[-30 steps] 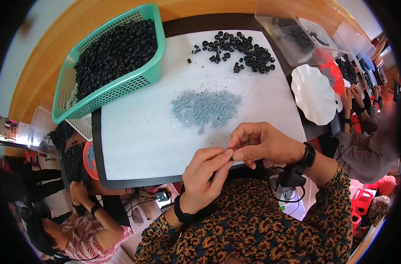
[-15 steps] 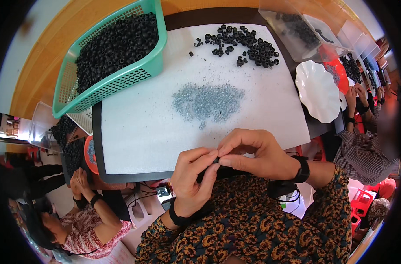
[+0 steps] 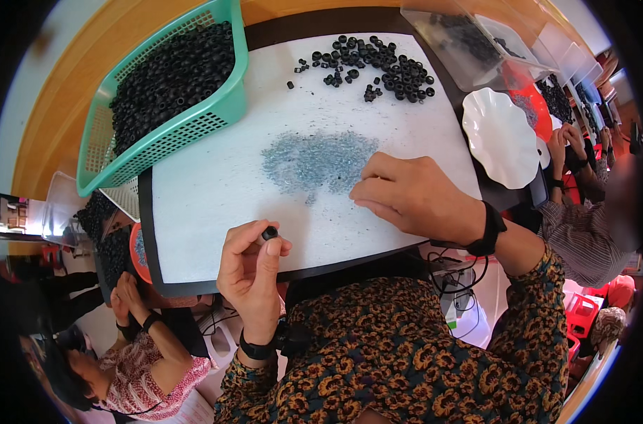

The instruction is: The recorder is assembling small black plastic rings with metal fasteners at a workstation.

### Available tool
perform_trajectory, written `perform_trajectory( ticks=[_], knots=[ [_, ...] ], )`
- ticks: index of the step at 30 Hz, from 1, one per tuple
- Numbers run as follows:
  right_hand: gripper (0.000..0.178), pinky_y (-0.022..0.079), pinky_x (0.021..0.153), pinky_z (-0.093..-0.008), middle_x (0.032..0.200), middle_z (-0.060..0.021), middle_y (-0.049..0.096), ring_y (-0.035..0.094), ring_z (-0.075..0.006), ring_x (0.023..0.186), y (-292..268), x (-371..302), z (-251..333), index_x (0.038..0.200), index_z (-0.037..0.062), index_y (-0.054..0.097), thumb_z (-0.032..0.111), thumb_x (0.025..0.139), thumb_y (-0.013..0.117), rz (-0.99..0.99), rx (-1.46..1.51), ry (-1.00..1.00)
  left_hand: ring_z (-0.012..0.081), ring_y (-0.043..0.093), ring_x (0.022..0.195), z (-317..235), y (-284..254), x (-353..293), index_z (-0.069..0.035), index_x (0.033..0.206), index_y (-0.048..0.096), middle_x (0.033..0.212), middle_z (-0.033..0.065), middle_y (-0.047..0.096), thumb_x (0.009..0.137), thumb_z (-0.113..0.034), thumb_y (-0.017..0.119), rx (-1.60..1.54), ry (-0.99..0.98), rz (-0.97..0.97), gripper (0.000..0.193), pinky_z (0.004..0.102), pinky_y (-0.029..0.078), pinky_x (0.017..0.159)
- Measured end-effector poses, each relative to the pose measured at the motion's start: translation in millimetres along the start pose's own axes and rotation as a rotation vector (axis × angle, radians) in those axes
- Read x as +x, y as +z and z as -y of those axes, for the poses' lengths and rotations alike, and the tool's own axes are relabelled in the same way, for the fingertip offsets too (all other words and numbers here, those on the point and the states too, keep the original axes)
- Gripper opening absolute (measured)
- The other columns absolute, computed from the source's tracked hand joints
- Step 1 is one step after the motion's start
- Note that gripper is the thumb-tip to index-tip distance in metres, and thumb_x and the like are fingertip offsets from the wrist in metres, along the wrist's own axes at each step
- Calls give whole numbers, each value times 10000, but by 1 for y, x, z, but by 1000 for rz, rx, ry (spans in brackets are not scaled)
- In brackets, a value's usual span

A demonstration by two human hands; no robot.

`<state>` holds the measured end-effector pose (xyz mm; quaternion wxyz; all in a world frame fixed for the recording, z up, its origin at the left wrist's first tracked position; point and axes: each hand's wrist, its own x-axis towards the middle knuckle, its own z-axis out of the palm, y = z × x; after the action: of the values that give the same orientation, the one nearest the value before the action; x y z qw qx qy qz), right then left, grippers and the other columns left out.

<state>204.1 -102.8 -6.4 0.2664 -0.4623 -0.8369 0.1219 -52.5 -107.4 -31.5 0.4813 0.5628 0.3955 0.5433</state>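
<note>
Between the thumb and fingertips of my left hand (image 3: 253,283) is a small black ring-shaped piece (image 3: 269,232), its hole facing up. My right hand (image 3: 417,194) is closed in a pinch at the right edge of a scattered patch of tiny clear beads (image 3: 311,159). Whatever its fingertips hold, if anything, is hidden. The beads lie on a white foam sheet (image 3: 208,219). Toward its far edge sits a loose group of black ring-shaped pieces (image 3: 406,74), like the one in my left hand.
A green plastic basket (image 3: 242,92) full of black pieces stands at the far left. On the right are a white scalloped dish (image 3: 498,138), a red plate (image 3: 540,109) and clear plastic boxes (image 3: 469,78). Other people sit at both sides, one at lower left with clasped hands (image 3: 129,300).
My hands have come apart. The left one has moved left with the black piece; the right one has reached forward to the clear beads. The whole view has shifted slightly.
</note>
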Motion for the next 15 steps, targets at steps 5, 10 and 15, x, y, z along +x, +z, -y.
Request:
perform_trajectory(
  ticks=[5,10,15],
  knots=[
    [160,504,597,-357,890,-68,561,618,-247,738,1,7,3,949,87,646,67,793,674,58,-67,6,152,605,792,-1,2,3,15,1143,593,1030,120,635,919,-29,629,2,-14,17,230,272,500,714],
    [101,502,557,-348,854,-93,543,616,-246,725,14,13,0,884,52,611,79,792,643,37,-127,-114,145,606,789,0,4,3,13,1135,599,1026,110,639,917,-33,636,2,-22,21,226,263,492,708],
    [90,500,542,-358,834,-98,534,618,-250,694,15,23,2,820,43,576,88,799,651,64,-220,-98,145,612,790,0,5,4,10,1131,601,1024,108,639,913,-27,638,-1,-29,21,223,257,488,702]
  ],
)
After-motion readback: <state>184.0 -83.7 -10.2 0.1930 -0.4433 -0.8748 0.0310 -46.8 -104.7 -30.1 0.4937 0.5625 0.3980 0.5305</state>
